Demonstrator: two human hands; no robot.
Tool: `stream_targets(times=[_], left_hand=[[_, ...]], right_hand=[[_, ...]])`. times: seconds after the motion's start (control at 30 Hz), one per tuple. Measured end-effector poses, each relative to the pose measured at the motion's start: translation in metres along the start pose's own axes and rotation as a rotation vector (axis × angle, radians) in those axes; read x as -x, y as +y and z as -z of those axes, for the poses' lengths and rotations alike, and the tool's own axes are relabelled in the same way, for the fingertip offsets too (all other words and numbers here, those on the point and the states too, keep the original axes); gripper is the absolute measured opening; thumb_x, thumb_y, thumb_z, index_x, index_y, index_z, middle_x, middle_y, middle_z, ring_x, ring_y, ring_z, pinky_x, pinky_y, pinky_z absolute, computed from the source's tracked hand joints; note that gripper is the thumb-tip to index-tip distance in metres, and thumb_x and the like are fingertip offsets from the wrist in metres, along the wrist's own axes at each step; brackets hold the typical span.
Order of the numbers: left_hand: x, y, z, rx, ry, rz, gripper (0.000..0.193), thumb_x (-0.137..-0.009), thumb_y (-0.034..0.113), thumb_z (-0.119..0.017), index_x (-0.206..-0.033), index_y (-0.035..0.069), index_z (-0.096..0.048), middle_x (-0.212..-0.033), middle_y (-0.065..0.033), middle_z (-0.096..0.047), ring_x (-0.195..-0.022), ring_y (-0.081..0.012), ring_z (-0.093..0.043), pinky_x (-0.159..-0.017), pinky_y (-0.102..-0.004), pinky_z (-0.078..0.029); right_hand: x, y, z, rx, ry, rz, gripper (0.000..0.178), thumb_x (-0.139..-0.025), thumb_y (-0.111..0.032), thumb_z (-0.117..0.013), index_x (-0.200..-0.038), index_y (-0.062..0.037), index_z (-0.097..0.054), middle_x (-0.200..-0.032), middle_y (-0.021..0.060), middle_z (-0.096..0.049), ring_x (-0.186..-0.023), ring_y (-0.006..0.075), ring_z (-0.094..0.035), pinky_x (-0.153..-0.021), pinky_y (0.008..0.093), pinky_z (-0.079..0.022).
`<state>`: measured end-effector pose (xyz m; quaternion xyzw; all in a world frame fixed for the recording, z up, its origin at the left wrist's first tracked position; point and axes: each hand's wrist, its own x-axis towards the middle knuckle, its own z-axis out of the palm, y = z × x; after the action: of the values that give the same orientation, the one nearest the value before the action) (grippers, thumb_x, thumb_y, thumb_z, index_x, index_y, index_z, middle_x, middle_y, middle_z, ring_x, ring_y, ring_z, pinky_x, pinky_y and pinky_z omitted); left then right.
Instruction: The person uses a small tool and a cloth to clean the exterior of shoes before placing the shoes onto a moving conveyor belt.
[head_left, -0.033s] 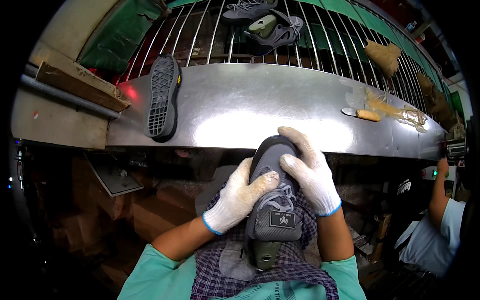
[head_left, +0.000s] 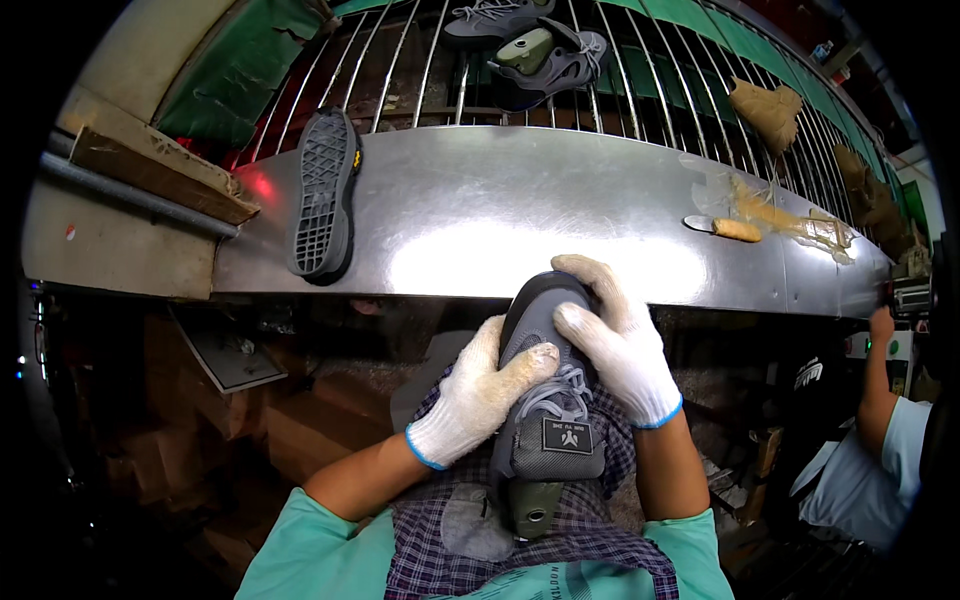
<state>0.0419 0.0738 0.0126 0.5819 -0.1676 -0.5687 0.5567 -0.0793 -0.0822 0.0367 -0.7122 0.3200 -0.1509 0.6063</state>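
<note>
Two-handed hold on a grey laced shoe (head_left: 552,400), toe to 12 o'clock, above a checked apron (head_left: 430,545).

Both gloved hands are clamped on the shoe: the left hand (head_left: 485,385) along its 9 o'clock side, thumb pressed down beside the laces; the right hand (head_left: 620,350) about the toe at 1, thumb and fingers parted. An olive insert (head_left: 535,512) protrudes at 6. Against the earlier view, the right hand has shifted slightly toward 9; the left keeps its place. Reading outward from the shoe, I see a treaded sole (head_left: 322,195) at 10 on the shiny metal bench (head_left: 480,190), a yellow-handled tool (head_left: 732,230) between 1 and 2, more shoes (head_left: 572,72) on a barred rack (head_left: 431,65) at 12, and a co-worker's arm (head_left: 875,400) at 3.
</note>
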Motion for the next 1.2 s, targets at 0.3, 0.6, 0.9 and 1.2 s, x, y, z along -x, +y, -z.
stream_targets(times=[0.3, 0.6, 0.9, 1.2], left_hand=[[-0.003, 0.005, 0.003, -0.093, -0.022, -0.048, 0.085, -0.1, 0.05, -0.075, -0.146, -0.015, -0.047, -0.129, -0.024, -0.065, -0.122, -0.0261, -0.066, -0.105, -0.0399, -0.056], [-0.005, -0.012, 0.011, -0.043, 0.019, 0.0, 0.071, -0.103, 0.046, -0.072, -0.141, -0.011, -0.053, -0.122, -0.0194, -0.067, -0.111, -0.0206, -0.068, -0.097, -0.0347, -0.058], [0.006, 0.002, 0.01, 0.058, 0.052, -0.044, 0.065, -0.104, 0.039, -0.073, -0.141, -0.01, -0.051, -0.124, -0.0171, -0.067, -0.111, -0.0188, -0.067, -0.098, -0.0348, -0.059], [0.007, 0.003, 0.007, -0.108, 0.106, -0.085, 0.071, -0.102, 0.043, -0.076, -0.141, -0.011, -0.051, -0.124, -0.018, -0.066, -0.114, -0.0202, -0.066, -0.1, -0.035, -0.057]], right_hand=[[-0.023, 0.004, 0.002, -0.18, 0.108, -0.074, 0.047, -0.117, -0.034, -0.044, -0.118, 0.0, -0.076, -0.116, 0.0136, -0.076, -0.112, 0.0224, -0.069, -0.103, 0.0374, -0.055], [-0.013, 0.004, 0.007, 0.074, -0.221, -0.085, 0.064, -0.101, -0.031, -0.066, -0.157, -0.0044, -0.051, -0.145, 0.0262, -0.063, -0.137, 0.0383, -0.061, -0.118, 0.0441, -0.047], [-0.006, 0.02, 0.005, -0.325, -0.266, -0.02, 0.091, -0.088, -0.032, -0.076, -0.166, -0.0009, -0.04, -0.158, 0.0281, -0.052, -0.148, 0.0396, -0.051, -0.124, 0.0482, -0.042], [-0.017, 0.001, -0.025, -0.1, 0.046, -0.098, 0.052, -0.105, -0.038, -0.061, -0.138, 0.0019, -0.067, -0.122, 0.0198, -0.073, -0.112, 0.0256, -0.071, -0.101, 0.0385, -0.057]])
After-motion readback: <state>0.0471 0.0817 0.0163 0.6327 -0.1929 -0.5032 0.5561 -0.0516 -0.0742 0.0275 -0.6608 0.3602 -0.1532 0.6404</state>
